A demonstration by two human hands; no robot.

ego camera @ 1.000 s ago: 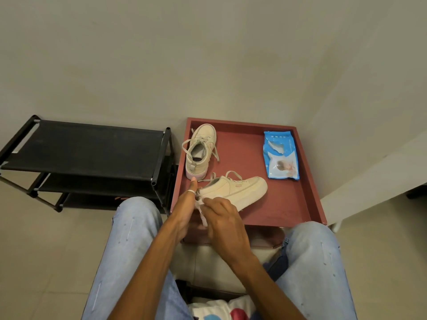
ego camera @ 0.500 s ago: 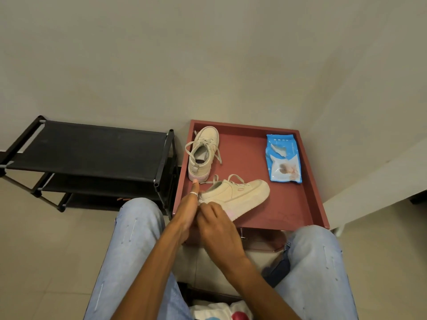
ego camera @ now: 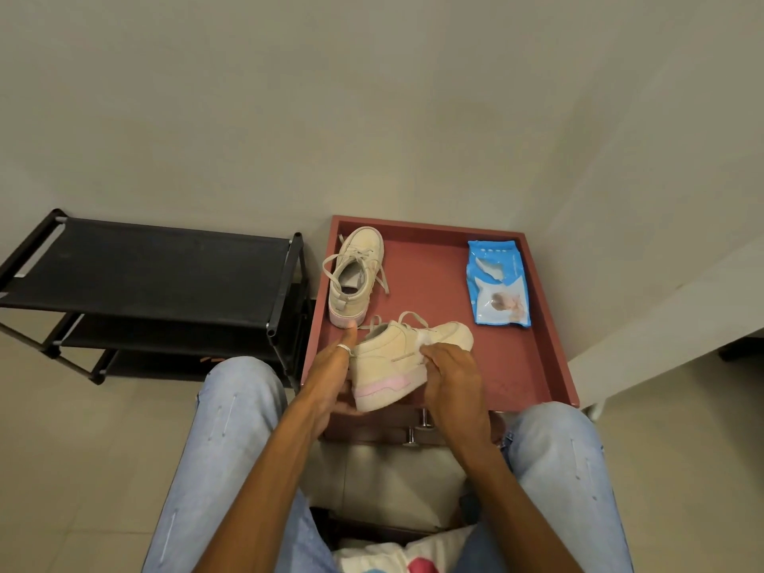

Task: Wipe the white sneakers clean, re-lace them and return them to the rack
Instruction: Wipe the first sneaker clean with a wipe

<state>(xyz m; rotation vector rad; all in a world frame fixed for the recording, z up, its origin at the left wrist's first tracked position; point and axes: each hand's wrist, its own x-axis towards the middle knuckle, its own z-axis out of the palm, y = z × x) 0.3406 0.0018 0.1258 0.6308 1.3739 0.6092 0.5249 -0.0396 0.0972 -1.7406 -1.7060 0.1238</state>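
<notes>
- One white sneaker (ego camera: 392, 359) is held at centre frame, tipped on its side above the near edge of the red tray (ego camera: 533, 366), its pink-trimmed sole turned toward the camera.
- The left hand (ego camera: 330, 374) is seen cupping the heel end, thumb raised; its fingers are wrapped under the shoe, though their tips are hidden.
- The right hand (ego camera: 450, 374) is pressed against the upper, fingers closed on a small white wipe (ego camera: 426, 339) that is only partly visible.
- The second sneaker (ego camera: 357, 275) is found standing upright at the upper left of the tray, laces threaded but hanging loose.
- Wiping is judged to be in progress on the held shoe. Whether the second sneaker has been cleaned cannot be told.
- Lacing of both shoes and their return are judged outstanding; the black rack (ego camera: 144, 275), at left of frame, carries no shoes on its visible top shelf.
- A blue wipe packet (ego camera: 498, 283) is noted lying flat at the upper right of the tray, well apart from both shoes.
- The tray serves as the worktop and is set in a corner against plain pale walls; a light tiled floor is noted below. The person's knees in pale jeans are seen either side of the tray.
</notes>
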